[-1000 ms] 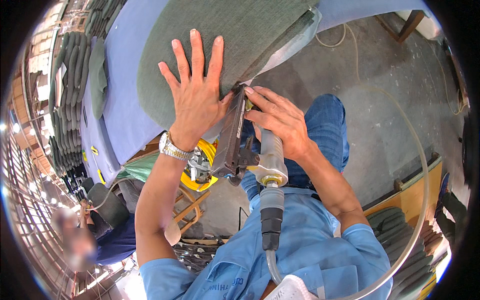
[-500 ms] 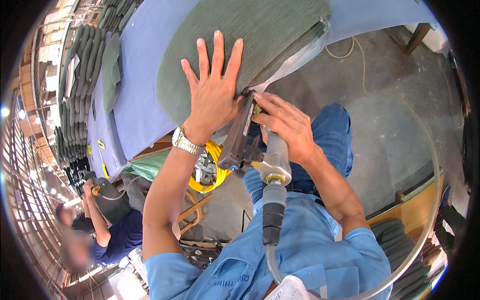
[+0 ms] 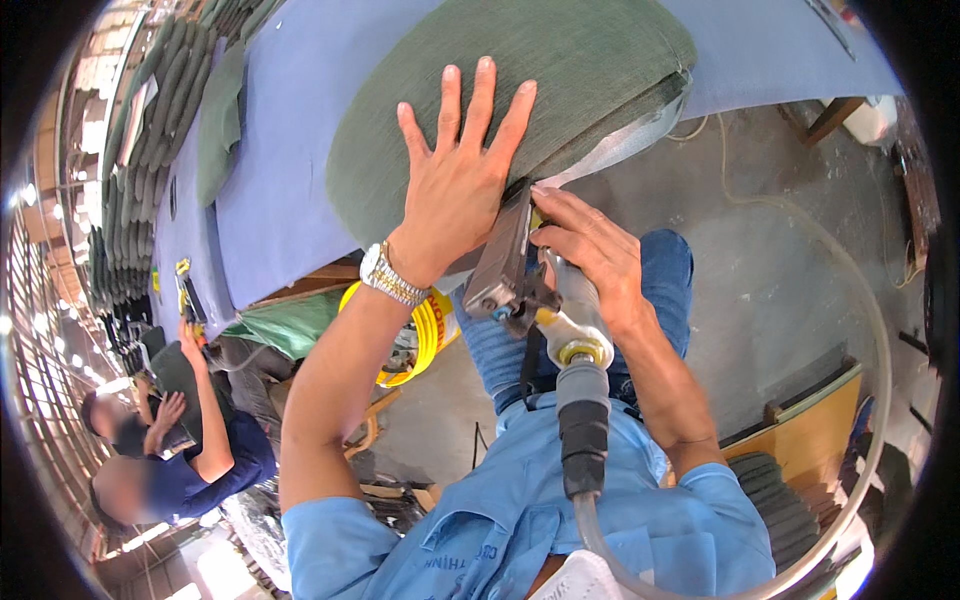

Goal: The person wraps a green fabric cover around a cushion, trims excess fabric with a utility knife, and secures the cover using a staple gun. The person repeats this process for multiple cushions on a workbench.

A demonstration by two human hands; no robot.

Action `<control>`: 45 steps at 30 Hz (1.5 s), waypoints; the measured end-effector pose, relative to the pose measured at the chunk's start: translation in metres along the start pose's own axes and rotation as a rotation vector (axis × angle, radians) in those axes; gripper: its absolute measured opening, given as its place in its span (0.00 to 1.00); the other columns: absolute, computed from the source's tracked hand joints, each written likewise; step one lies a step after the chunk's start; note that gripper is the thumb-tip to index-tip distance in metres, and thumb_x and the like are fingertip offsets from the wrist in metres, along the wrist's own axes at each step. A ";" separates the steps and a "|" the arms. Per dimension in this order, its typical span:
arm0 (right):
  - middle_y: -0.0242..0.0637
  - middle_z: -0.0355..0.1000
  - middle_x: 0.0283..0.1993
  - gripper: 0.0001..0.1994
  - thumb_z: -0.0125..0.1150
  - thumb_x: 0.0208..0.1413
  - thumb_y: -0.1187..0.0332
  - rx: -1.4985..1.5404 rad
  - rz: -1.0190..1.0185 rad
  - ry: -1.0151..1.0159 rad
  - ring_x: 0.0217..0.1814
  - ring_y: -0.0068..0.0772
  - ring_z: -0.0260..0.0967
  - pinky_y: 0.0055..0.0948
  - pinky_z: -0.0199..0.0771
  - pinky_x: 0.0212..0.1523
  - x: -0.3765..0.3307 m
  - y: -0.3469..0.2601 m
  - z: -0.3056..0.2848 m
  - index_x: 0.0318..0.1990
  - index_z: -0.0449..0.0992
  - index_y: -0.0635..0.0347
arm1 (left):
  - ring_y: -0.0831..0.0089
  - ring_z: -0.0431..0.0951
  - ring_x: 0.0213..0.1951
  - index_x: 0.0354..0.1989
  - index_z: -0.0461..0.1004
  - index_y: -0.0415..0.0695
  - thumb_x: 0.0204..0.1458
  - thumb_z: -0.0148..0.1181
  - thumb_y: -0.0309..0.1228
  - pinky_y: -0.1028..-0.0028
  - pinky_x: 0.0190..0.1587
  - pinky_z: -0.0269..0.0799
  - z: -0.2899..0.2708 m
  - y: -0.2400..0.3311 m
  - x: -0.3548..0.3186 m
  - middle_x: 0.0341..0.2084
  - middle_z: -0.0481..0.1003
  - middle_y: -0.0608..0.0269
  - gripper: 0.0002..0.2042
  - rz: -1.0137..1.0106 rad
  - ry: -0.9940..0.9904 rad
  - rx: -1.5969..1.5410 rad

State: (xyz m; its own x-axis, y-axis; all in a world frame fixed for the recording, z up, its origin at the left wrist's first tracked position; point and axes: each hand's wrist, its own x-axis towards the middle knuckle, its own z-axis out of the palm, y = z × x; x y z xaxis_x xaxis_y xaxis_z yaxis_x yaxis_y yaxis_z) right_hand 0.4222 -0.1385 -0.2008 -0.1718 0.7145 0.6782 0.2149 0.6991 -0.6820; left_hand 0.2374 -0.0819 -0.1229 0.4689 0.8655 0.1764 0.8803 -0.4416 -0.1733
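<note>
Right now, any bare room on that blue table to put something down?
Bare blue table top lies left of the green cushion, up to the stacked green pads; another strip right of it. Crowded at the cushion's near edge: left hand flat on it, right hand holding the air stapler.

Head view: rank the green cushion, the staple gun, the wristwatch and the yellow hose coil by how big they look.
1. Green cushion, by far the largest.
2. Staple gun, under the right hand, though it sits nearer the camera.
3. Yellow hose coil, partly hidden by the left forearm, so unsure against the gun.
4. Wristwatch, smallest.
</note>
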 end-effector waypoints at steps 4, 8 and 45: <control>0.50 0.77 0.61 0.17 0.71 0.45 0.74 0.045 0.118 -0.017 0.63 0.53 0.76 0.42 0.79 0.58 0.005 -0.011 -0.003 0.45 0.81 0.58 | 0.46 0.40 0.79 0.79 0.50 0.63 0.56 0.63 0.35 0.25 0.70 0.35 -0.010 -0.011 -0.001 0.80 0.42 0.52 0.42 0.068 -0.108 0.002; 0.45 0.80 0.53 0.14 0.66 0.52 0.78 0.093 0.427 0.014 0.52 0.42 0.79 0.39 0.79 0.56 0.000 -0.024 -0.004 0.48 0.81 0.61 | 0.51 0.40 0.80 0.78 0.53 0.61 0.65 0.55 0.50 0.37 0.75 0.31 -0.014 -0.079 0.008 0.79 0.46 0.52 0.34 0.173 -0.107 -0.595; 0.53 0.74 0.61 0.18 0.66 0.54 0.81 0.182 0.329 0.189 0.66 0.44 0.72 0.41 0.68 0.68 0.017 0.006 0.010 0.54 0.74 0.68 | 0.44 0.66 0.69 0.71 0.68 0.48 0.67 0.47 0.57 0.56 0.70 0.60 0.034 -0.151 0.065 0.68 0.67 0.44 0.32 -0.220 0.136 -0.530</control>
State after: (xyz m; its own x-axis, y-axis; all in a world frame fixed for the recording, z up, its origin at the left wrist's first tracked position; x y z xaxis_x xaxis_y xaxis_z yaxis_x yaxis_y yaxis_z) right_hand 0.4105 -0.1222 -0.1959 0.0611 0.8944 0.4431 0.0525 0.4405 -0.8962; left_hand 0.1327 0.0493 -0.1183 0.2453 0.9276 0.2816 0.8574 -0.3432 0.3835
